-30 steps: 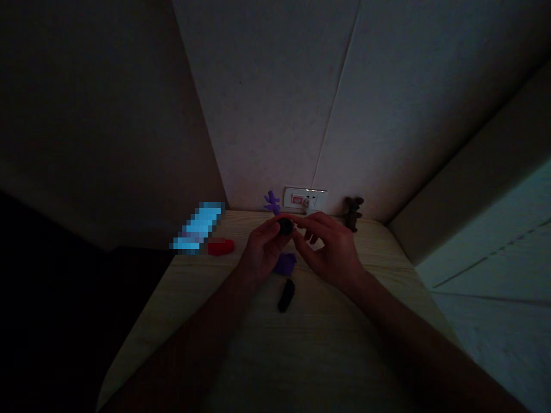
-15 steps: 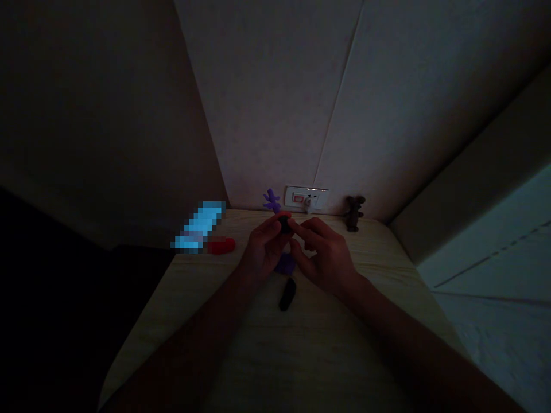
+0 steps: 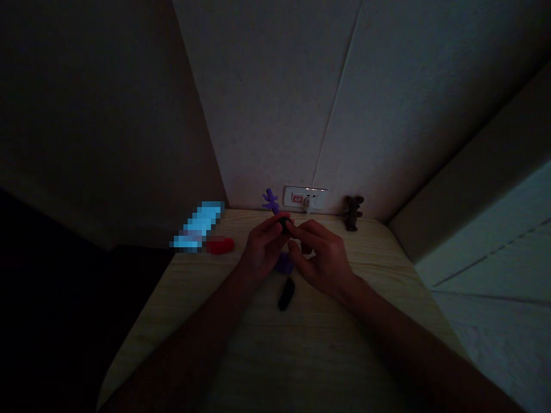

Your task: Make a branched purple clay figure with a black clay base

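Observation:
Over the middle of the table, my left hand is closed around a small dark rounded lump, pinched near its fingertips. The lump's material is too dim to tell. My right hand reaches in from the right, its index fingertip touching the lump while the thumb stays apart below. Beneath the hands lies a purple piece, partly hidden by them. Closer to me, a black oblong piece rests on the wood. Behind my left hand rises a purple branching object, its lower end hidden.
A red object lies on the pale wooden table at the left, beside a bright pixelated rectangle. A dark brown toy-like figure stands at the back right. On the wall is a socket panel with something plugged in.
My right index finger has shifted slightly over the dark lump, and the hand has moved a little down. The left hand keeps its hold. The other things stay in place.

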Demonstrator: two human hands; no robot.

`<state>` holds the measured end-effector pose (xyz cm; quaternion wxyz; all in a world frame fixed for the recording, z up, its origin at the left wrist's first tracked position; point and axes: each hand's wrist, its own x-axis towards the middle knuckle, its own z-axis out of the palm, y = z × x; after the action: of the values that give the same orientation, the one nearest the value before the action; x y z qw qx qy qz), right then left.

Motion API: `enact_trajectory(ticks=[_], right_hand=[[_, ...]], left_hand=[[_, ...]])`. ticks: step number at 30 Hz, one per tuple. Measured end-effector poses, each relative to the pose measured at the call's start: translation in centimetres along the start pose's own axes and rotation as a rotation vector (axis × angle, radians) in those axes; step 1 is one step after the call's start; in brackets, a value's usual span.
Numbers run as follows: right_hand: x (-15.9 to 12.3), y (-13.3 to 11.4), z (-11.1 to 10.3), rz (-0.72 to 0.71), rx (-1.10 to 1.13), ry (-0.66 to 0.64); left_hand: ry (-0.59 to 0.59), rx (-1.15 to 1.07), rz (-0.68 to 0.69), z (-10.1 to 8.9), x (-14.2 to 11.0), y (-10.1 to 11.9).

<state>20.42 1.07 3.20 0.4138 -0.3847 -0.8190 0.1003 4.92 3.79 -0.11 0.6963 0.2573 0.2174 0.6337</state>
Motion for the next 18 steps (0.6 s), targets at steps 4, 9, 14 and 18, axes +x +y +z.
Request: enact_trajectory(ticks=[4,9,14,18], right_hand=[[-0.04,-0.19,-0.07,0.002,-0.132,-0.022],[0.01,-0.4,-0.25,-0.024,-0.068,-0.022],[0.36,-0.18,-0.61,-0.017,-0.02,-0.002],[0.58,-0.23,-0.79,-0.039,-0.014,-0.021]], left_hand=[[-0.001,-0.008,0.0,0.05,-0.06,0.04],[-0.034,-0.001,-0.011,0.11,-0.19,0.07],[-0.031,0.012,-0.006,0.02,-0.17,-0.01],[-0.038,0.003,-0.019,-0.18,-0.13,0.04]])
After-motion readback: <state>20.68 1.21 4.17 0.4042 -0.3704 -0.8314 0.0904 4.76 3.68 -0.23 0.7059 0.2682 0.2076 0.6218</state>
